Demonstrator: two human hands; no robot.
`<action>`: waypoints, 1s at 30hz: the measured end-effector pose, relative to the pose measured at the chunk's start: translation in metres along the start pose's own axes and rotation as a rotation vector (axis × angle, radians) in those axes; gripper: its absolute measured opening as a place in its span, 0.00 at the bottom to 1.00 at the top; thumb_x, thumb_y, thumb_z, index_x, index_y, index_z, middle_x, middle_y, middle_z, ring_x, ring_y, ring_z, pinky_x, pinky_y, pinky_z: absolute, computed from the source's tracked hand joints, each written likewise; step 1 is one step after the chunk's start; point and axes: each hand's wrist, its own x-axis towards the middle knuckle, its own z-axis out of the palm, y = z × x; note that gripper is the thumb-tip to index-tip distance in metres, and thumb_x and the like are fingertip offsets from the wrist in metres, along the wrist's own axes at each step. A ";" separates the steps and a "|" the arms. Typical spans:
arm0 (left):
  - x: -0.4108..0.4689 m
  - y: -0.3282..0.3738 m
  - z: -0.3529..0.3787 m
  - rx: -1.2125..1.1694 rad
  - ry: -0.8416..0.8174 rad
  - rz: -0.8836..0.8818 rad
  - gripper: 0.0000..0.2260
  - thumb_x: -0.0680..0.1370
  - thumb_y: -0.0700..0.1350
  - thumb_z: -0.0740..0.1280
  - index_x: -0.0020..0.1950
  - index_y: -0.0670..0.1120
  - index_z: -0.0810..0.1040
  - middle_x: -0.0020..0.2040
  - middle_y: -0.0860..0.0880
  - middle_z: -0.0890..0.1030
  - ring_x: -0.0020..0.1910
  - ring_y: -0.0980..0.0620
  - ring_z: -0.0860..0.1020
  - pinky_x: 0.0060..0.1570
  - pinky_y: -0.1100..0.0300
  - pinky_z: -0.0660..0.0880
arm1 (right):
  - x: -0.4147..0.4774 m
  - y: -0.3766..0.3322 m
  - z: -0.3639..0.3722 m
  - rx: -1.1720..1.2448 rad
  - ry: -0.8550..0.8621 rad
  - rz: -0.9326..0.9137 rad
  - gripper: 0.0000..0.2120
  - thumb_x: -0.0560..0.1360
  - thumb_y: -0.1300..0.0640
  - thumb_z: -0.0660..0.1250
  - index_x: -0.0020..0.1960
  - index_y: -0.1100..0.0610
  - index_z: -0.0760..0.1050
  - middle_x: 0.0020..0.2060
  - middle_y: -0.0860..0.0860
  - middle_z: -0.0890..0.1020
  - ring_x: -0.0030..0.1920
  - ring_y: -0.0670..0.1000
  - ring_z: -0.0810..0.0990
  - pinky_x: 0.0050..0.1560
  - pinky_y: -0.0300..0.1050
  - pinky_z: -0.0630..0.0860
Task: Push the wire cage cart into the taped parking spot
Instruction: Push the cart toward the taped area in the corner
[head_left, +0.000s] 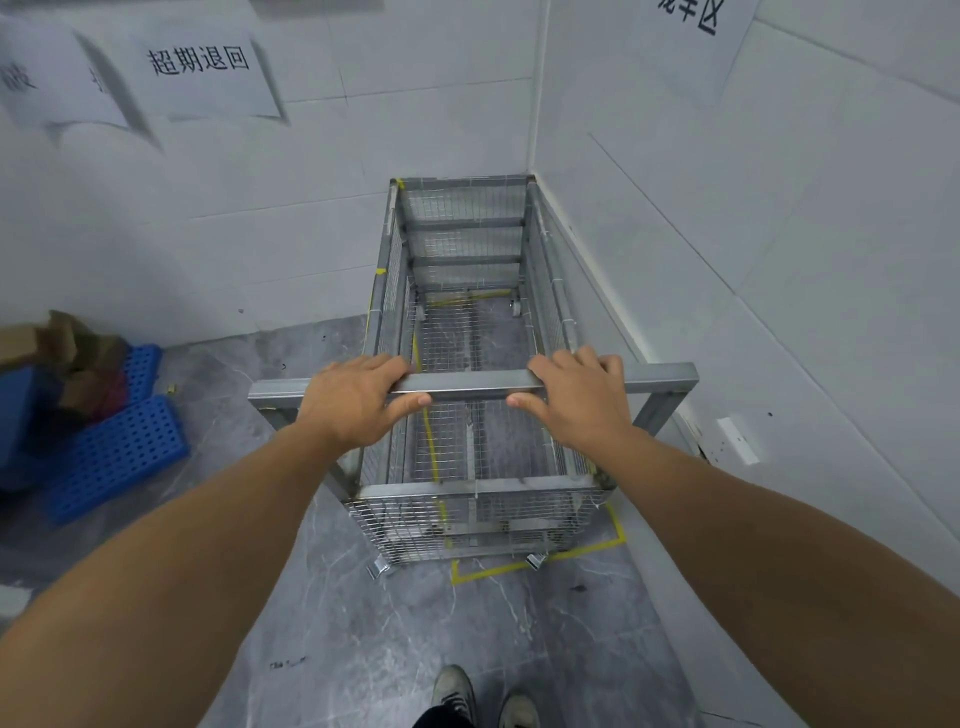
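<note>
A tall steel wire cage cart (467, 249) stands in the room's corner, its far end against the back wall and its right side along the right wall. My left hand (358, 400) and my right hand (576, 400) both grip its grey metal handle bar (467, 385), thumbs underneath. Yellow floor tape (540, 562) marks a rectangle; its near edge and right corner show just in front of the cart's front castors. Another tape line shows through the mesh floor, running lengthwise inside the cart's left half. The cart's left side sits outside that line.
Blue perforated plastic pallets (119, 452) with cardboard and a blue object lie on the floor at left. Paper signs hang on the walls. A white wall socket (737, 440) sits low on the right wall. My shoes (483, 696) stand on grey marble floor behind the cart.
</note>
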 end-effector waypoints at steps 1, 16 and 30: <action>-0.002 -0.003 0.000 0.006 0.008 0.010 0.22 0.76 0.71 0.49 0.48 0.55 0.70 0.38 0.57 0.73 0.36 0.54 0.70 0.34 0.57 0.62 | 0.000 -0.003 0.000 -0.002 0.005 0.000 0.24 0.73 0.28 0.50 0.51 0.45 0.70 0.48 0.45 0.77 0.52 0.52 0.70 0.50 0.52 0.60; -0.007 -0.003 -0.007 0.046 -0.058 -0.052 0.26 0.74 0.74 0.42 0.43 0.56 0.67 0.35 0.56 0.71 0.35 0.53 0.70 0.34 0.55 0.65 | -0.003 -0.018 0.004 0.011 0.020 0.038 0.28 0.71 0.24 0.44 0.50 0.43 0.70 0.46 0.43 0.76 0.52 0.51 0.70 0.47 0.50 0.55; -0.007 -0.004 0.000 0.044 -0.007 -0.054 0.25 0.74 0.74 0.43 0.44 0.58 0.69 0.38 0.58 0.73 0.37 0.55 0.72 0.34 0.57 0.66 | -0.007 -0.014 0.009 0.006 0.129 0.015 0.25 0.74 0.27 0.47 0.47 0.46 0.70 0.43 0.44 0.77 0.48 0.51 0.72 0.50 0.53 0.63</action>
